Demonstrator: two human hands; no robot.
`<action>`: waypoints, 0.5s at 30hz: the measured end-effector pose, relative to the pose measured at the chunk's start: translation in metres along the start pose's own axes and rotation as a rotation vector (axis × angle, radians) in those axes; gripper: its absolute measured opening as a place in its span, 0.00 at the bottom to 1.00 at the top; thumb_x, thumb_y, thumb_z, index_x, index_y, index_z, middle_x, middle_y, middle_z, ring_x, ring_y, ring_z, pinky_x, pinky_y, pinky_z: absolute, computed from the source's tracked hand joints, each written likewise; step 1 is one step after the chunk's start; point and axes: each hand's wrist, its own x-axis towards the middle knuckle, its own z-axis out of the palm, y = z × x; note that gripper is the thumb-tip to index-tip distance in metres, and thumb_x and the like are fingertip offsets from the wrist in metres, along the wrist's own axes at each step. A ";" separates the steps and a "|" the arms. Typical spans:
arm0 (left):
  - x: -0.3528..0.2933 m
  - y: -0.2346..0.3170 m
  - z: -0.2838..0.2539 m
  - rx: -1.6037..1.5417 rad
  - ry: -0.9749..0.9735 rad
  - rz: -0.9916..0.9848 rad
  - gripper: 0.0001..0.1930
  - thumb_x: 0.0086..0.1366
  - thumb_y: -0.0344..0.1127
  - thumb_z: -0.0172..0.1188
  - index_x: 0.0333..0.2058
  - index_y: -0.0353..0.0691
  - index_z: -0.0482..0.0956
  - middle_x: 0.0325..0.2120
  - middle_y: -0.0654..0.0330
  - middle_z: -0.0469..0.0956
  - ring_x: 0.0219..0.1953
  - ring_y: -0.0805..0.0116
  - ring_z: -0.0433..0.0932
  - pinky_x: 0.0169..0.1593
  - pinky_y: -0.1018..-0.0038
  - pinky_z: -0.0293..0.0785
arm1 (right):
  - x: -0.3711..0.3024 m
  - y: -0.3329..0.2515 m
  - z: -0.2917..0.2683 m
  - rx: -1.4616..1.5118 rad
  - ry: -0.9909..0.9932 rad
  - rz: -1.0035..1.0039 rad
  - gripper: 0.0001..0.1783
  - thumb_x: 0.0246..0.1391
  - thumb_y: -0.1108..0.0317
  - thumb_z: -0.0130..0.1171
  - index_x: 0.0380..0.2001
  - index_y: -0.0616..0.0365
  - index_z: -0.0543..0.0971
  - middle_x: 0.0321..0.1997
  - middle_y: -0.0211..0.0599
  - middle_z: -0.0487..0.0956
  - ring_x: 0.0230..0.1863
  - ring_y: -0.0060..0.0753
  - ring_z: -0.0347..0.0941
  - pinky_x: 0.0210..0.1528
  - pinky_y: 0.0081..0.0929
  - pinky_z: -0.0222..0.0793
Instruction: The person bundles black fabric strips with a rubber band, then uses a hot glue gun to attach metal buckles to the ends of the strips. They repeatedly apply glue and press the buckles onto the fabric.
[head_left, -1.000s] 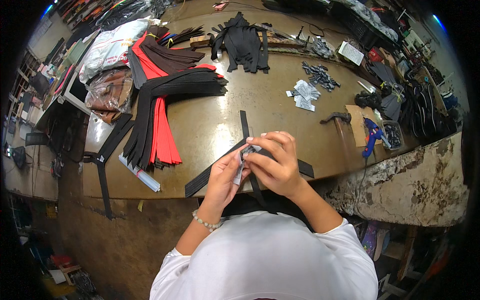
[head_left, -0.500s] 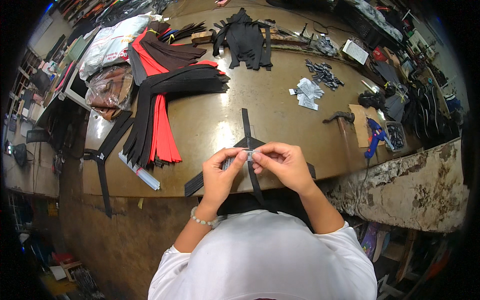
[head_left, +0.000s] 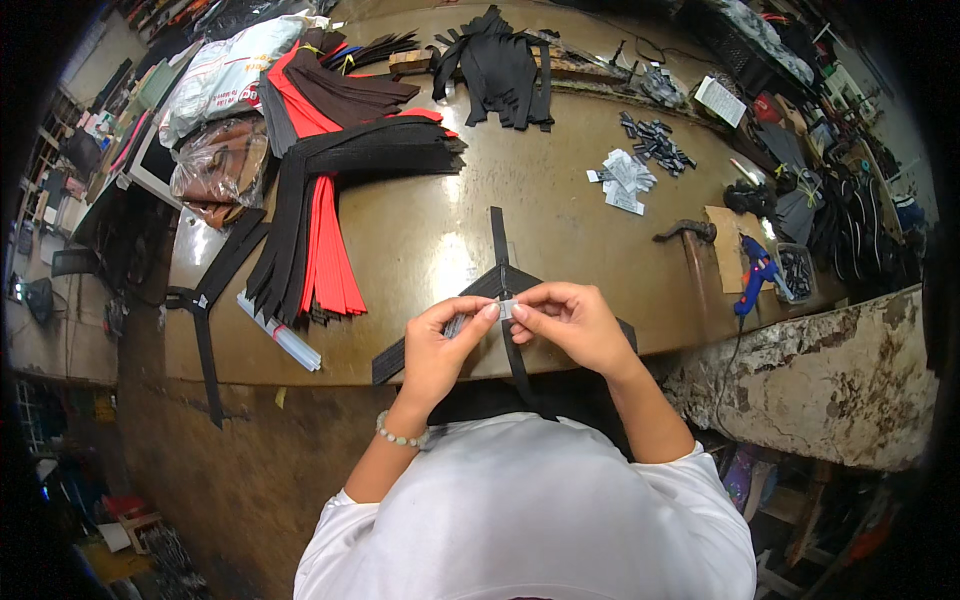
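Between the fingertips of both hands is a small whitish label (head_left: 506, 310), held just above the table's near edge. My left hand (head_left: 432, 345) pinches its left end with thumb and forefinger. Something pale, too small to make out, shows inside the curl of that hand. The right end is pinched by my right hand (head_left: 578, 328). Under the hands lies a narrow black strap (head_left: 499, 238), pointing away from me. It crosses wider black strips (head_left: 398, 360) that spread out in an angle; their middle is partly hidden by my hands.
Bundles of black strips (head_left: 350, 155) and red strips (head_left: 325, 250) lie left, by clear sticks (head_left: 285, 335). More black pieces (head_left: 495, 75) lie at the back. Labels (head_left: 625, 180), small dark pieces (head_left: 658, 145), a hammer (head_left: 690, 232) and a blue glue gun (head_left: 757, 275) lie right.
The label has turned a little, so its flat face shows more now. Both hands stay nearly in place. The whole view has shifted slightly.
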 end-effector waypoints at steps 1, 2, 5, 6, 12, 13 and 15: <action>0.002 -0.001 0.001 0.010 0.005 -0.012 0.10 0.61 0.34 0.66 0.36 0.32 0.84 0.27 0.64 0.82 0.28 0.82 0.72 0.34 0.82 0.69 | 0.004 0.001 -0.003 0.002 -0.001 0.010 0.12 0.60 0.69 0.60 0.40 0.70 0.79 0.34 0.38 0.82 0.33 0.23 0.80 0.37 0.20 0.77; 0.003 -0.002 0.002 0.053 0.008 -0.063 0.10 0.61 0.34 0.66 0.36 0.31 0.84 0.26 0.63 0.82 0.28 0.82 0.72 0.33 0.82 0.70 | 0.008 0.003 -0.005 -0.007 -0.006 0.050 0.12 0.60 0.69 0.60 0.39 0.70 0.79 0.32 0.37 0.82 0.32 0.23 0.80 0.36 0.20 0.77; 0.023 -0.007 0.000 0.381 -0.007 0.094 0.10 0.59 0.33 0.67 0.34 0.31 0.84 0.24 0.57 0.81 0.25 0.78 0.72 0.31 0.80 0.70 | 0.035 0.004 -0.021 -0.255 -0.057 0.075 0.12 0.59 0.68 0.61 0.36 0.69 0.80 0.27 0.35 0.81 0.28 0.21 0.78 0.31 0.19 0.74; 0.032 -0.010 0.001 0.410 0.007 0.156 0.09 0.57 0.33 0.67 0.31 0.30 0.83 0.21 0.54 0.79 0.22 0.75 0.72 0.29 0.77 0.69 | 0.046 0.005 -0.026 -0.329 -0.078 0.072 0.12 0.58 0.67 0.62 0.35 0.68 0.80 0.25 0.33 0.80 0.26 0.18 0.76 0.28 0.17 0.71; 0.048 -0.025 -0.001 0.468 0.006 -0.008 0.13 0.56 0.37 0.69 0.27 0.30 0.83 0.17 0.59 0.77 0.21 0.78 0.71 0.27 0.77 0.68 | 0.081 0.020 -0.035 -0.458 -0.100 0.131 0.12 0.53 0.67 0.67 0.27 0.66 0.80 0.22 0.33 0.79 0.21 0.19 0.74 0.22 0.18 0.69; 0.048 -0.026 -0.002 0.458 0.007 -0.012 0.13 0.55 0.37 0.69 0.27 0.30 0.83 0.17 0.59 0.77 0.21 0.78 0.71 0.27 0.77 0.68 | 0.082 0.021 -0.035 -0.444 -0.093 0.134 0.12 0.53 0.67 0.67 0.27 0.66 0.80 0.22 0.33 0.79 0.21 0.19 0.73 0.22 0.18 0.69; 0.049 -0.027 -0.003 0.464 0.006 -0.013 0.13 0.55 0.37 0.69 0.26 0.31 0.83 0.16 0.59 0.76 0.20 0.78 0.71 0.26 0.77 0.68 | 0.080 0.022 -0.036 -0.448 -0.079 0.132 0.12 0.51 0.67 0.67 0.26 0.66 0.79 0.21 0.34 0.79 0.20 0.19 0.74 0.21 0.19 0.70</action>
